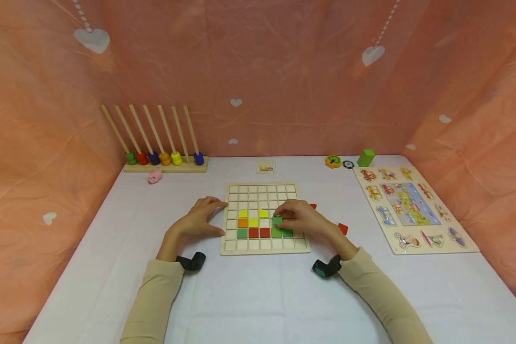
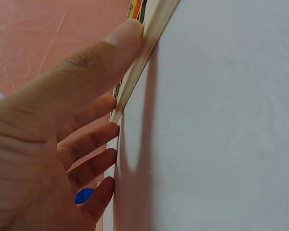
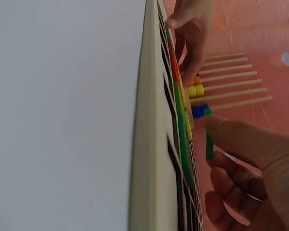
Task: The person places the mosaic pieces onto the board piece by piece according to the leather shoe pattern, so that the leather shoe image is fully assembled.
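Observation:
A wooden grid board [image 1: 265, 252] lies on the table, holding several coloured tiles: yellow, orange, red and green. My left hand [image 1: 201, 219] is at its left side, with thumb and fingers spread along the edge. In the left wrist view the thumb [image 2: 127, 36] touches the board's rim. Over the right part of the grid, my right hand [image 1: 303, 217] pinches a green square tile [image 1: 277, 220]. The right wrist view shows this tile edge-on between thumb and fingertips, held above the board. My right hand hides some cells of the grid.
A small pattern card [image 1: 266, 166] lies behind the board. Two red pieces [image 1: 343, 229] are partly visible right of it. A peg stacker [image 1: 165, 167] and a pink pig [image 1: 155, 177] stand back left. A picture puzzle [image 1: 413, 210], a green block [image 1: 366, 158] and small toys are at right.

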Demonstrator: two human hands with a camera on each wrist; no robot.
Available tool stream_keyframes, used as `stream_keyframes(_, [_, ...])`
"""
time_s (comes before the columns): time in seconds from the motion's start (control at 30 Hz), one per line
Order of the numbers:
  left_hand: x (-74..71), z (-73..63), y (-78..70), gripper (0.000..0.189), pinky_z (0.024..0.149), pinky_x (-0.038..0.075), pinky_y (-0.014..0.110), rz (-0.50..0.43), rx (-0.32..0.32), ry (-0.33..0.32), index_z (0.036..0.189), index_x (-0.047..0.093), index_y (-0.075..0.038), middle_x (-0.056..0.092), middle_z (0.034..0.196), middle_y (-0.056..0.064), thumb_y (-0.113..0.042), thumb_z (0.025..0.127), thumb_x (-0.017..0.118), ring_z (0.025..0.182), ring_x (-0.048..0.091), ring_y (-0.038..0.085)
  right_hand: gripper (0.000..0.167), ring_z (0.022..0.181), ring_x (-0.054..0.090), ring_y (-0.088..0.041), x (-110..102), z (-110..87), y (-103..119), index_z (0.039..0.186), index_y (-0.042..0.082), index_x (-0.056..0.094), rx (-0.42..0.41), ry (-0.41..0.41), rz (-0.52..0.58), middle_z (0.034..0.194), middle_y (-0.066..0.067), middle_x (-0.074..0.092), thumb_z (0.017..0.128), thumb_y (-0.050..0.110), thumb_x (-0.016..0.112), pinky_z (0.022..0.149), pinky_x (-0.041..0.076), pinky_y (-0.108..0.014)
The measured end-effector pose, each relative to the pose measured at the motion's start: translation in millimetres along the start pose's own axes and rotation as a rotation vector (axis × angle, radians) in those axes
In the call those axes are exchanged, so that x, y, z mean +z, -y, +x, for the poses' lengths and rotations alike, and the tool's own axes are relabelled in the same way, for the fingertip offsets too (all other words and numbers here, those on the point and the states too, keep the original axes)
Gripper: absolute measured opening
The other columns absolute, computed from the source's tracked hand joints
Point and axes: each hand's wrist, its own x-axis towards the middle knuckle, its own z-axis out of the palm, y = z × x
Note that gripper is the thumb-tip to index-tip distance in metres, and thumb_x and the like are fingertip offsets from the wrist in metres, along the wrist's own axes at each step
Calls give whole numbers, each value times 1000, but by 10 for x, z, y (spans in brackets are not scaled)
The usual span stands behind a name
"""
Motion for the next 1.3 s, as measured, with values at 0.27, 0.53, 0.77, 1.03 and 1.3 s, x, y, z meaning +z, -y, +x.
stream_keyframes(0.27, [0, -1, 15, 78, 104, 26, 55, 11, -2, 0, 137, 46, -9, 37, 138, 18, -32, 71, 80, 125, 30, 35, 15, 81, 51, -10, 189, 173, 23, 92, 13, 68, -49, 16, -28, 92, 5, 64, 80, 20, 74, 73, 46, -22])
stream_keyframes(0.53, [6, 4, 21, 79, 104, 26, 55, 8, 7, -1, 137, 46, -8, 38, 138, 18, -33, 70, 81, 125, 30, 36, 8, 83, 52, -8, 263, 225, 43, 85, 16, 69, -86, 11, -83, 88, 7, 62, 81, 21, 73, 72, 44, -24])
stream_keyframes(0.77, [7, 1, 11, 79, 104, 25, 55, 1, 0, 0, 137, 46, -8, 37, 138, 18, -32, 70, 81, 125, 30, 36, 4, 87, 53, -7, 258, 225, 29, 84, 17, 71, -104, 5, -129, 90, 8, 61, 82, 21, 72, 75, 45, -24])
stream_keyframes(1.03, [11, 8, 16, 79, 105, 25, 55, -1, -2, 0, 137, 46, -8, 37, 138, 17, -32, 70, 81, 126, 29, 35, 8, 87, 53, -8, 231, 217, 36, 88, 16, 73, -62, 3, -106, 91, 7, 60, 83, 22, 71, 76, 46, -24])
stream_keyframes(1.3, [11, 13, 15, 79, 105, 25, 54, -5, -9, 1, 137, 46, -9, 37, 139, 17, -32, 70, 81, 126, 29, 35, 20, 76, 54, -13, -84, 114, 29, 100, 6, 70, -44, -81, -50, 89, -1, 64, 81, 12, 73, 67, 47, -25])
